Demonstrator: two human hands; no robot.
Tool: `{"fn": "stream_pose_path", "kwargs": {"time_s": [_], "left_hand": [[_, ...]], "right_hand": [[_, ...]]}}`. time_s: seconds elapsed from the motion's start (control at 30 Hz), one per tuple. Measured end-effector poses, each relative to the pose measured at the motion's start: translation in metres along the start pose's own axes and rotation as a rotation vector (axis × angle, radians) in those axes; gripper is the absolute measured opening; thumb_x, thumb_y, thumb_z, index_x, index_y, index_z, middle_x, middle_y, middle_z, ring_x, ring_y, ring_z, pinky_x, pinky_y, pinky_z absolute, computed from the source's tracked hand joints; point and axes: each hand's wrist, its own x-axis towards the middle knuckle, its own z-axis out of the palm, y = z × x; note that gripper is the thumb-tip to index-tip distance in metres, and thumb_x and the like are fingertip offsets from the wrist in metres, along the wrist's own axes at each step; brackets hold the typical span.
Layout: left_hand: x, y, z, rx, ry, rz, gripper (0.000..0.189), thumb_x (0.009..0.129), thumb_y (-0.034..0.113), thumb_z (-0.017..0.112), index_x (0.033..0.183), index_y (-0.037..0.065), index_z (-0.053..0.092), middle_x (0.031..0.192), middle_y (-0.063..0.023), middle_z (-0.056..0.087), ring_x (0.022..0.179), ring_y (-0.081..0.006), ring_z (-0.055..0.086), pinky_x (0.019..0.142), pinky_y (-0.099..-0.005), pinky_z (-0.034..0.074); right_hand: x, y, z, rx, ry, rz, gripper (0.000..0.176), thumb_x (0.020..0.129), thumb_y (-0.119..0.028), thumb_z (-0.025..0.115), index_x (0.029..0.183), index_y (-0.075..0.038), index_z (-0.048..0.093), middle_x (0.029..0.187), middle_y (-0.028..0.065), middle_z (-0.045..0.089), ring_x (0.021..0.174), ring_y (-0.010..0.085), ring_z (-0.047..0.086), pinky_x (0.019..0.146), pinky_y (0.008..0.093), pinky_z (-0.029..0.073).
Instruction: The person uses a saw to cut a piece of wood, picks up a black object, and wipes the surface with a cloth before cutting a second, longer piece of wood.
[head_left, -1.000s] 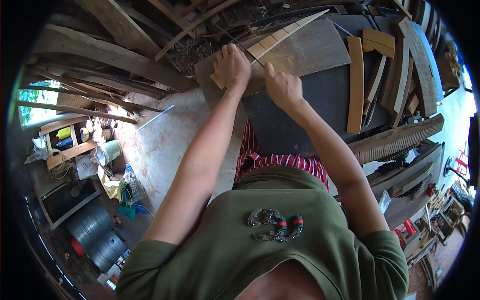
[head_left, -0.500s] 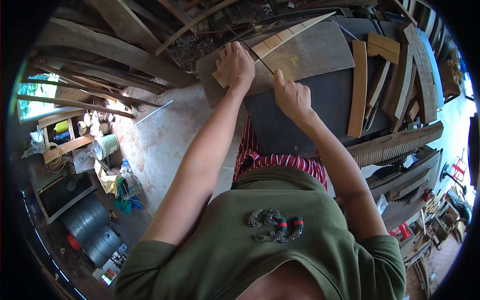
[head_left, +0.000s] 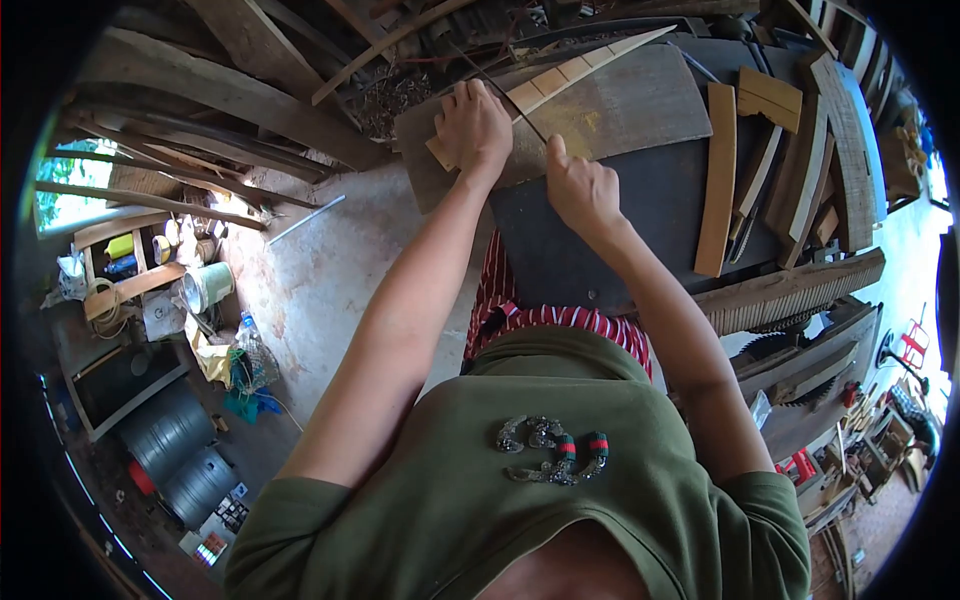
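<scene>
Looks like the person is mid-cut. In the upper middle of the frame, the left hand (head_left: 475,125) is clamped down over the thick end of a long tapered wooden strip (head_left: 590,62), with the fingers curled over its far edge, pinning it to a worn grey board (head_left: 640,105). The strip runs up and right from under that hand to a thin point near the top edge and has a few lines marked across it.

Just right of that, the right hand (head_left: 580,190) is closed in a fist around the near end of a thin dark blade (head_left: 525,115), thumb up on top. The blade slants up and left, crossing the strip right beside the left hand's fingers. It's probably a narrow saw, but it's too thin in this view to be sure.

The board sits on a dark surface (head_left: 600,260), and a pale plank (head_left: 716,180) lies well to the right among other offcuts. The concrete floor (head_left: 330,270) and some metal barrels (head_left: 175,445) fill the lower left.

Judging by the setup, the next stroke calls for the strip to stay pinned flat, the blade to stay square on its mark, and the left fingers to stay clear of the blade.
</scene>
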Motion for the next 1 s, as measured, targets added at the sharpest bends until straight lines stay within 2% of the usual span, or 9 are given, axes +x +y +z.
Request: {"fn": "stream_pose_path", "kwargs": {"time_s": [0.23, 0.33, 0.4, 0.67, 0.87, 1.0], "left_hand": [[0.001, 0.001, -0.003, -0.012, -0.029, 0.007, 0.02, 0.095, 0.026, 0.05, 0.1, 0.009, 0.059, 0.107, -0.0069, 0.061, 0.105, -0.0262, 0.059, 0.086, -0.0427, 0.047], [-0.001, 0.001, -0.003, -0.005, -0.015, 0.014, 0.02, 0.095, 0.026, 0.05, 0.101, 0.009, 0.059, 0.108, -0.0067, 0.061, 0.105, -0.0262, 0.059, 0.085, -0.0431, 0.047], [0.002, 0.0, 0.001, -0.01, -0.012, 0.002, 0.02, 0.094, 0.026, 0.051, 0.101, 0.009, 0.059, 0.108, -0.0068, 0.061, 0.105, -0.0262, 0.059, 0.085, -0.0432, 0.047], [0.0, 0.0, -0.004, -0.033, -0.035, 0.009, 0.02, 0.094, 0.027, 0.051, 0.101, 0.01, 0.059, 0.109, -0.0072, 0.061, 0.106, -0.0266, 0.058, 0.086, -0.0431, 0.047], [-0.001, -0.001, -0.001, -0.007, -0.02, 0.002, 0.02, 0.095, 0.026, 0.05, 0.099, 0.009, 0.059, 0.106, -0.0071, 0.061, 0.104, -0.0271, 0.059, 0.085, -0.0438, 0.047], [0.001, 0.0, -0.001, -0.03, 0.012, 0.021, 0.02, 0.096, 0.026, 0.049, 0.098, 0.009, 0.059, 0.104, -0.0077, 0.062, 0.102, -0.0274, 0.06, 0.084, -0.0437, 0.048]], "right_hand": [[0.04, -0.01, 0.011, 0.037, 0.123, -0.042, 0.013, 0.09, -0.014, 0.047, 0.101, -0.006, 0.049, 0.069, 0.0187, 0.068, 0.066, 0.0351, 0.07, 0.056, 0.0468, 0.054], [0.008, 0.003, 0.003, -0.001, 0.065, -0.053, 0.013, 0.09, -0.014, 0.047, 0.1, -0.006, 0.049, 0.069, 0.0191, 0.068, 0.066, 0.0347, 0.07, 0.056, 0.0465, 0.054], [-0.006, 0.004, -0.003, -0.035, -0.045, 0.002, 0.013, 0.09, -0.014, 0.047, 0.099, -0.006, 0.049, 0.07, 0.0193, 0.068, 0.066, 0.0344, 0.07, 0.056, 0.0461, 0.054], [0.041, -0.009, 0.011, 0.008, 0.121, -0.065, 0.014, 0.09, -0.014, 0.048, 0.1, -0.006, 0.049, 0.072, 0.02, 0.069, 0.066, 0.0352, 0.07, 0.056, 0.0454, 0.054], [-0.001, 0.004, 0.005, -0.03, -0.041, 0.005, 0.016, 0.09, -0.015, 0.047, 0.103, -0.007, 0.049, 0.072, 0.0194, 0.069, 0.066, 0.0355, 0.07, 0.056, 0.0467, 0.054], [0.04, -0.007, 0.013, -0.013, 0.08, -0.037, 0.017, 0.093, -0.019, 0.047, 0.105, -0.008, 0.05, 0.073, 0.018, 0.07, 0.067, 0.0352, 0.07, 0.058, 0.0474, 0.054]]}}
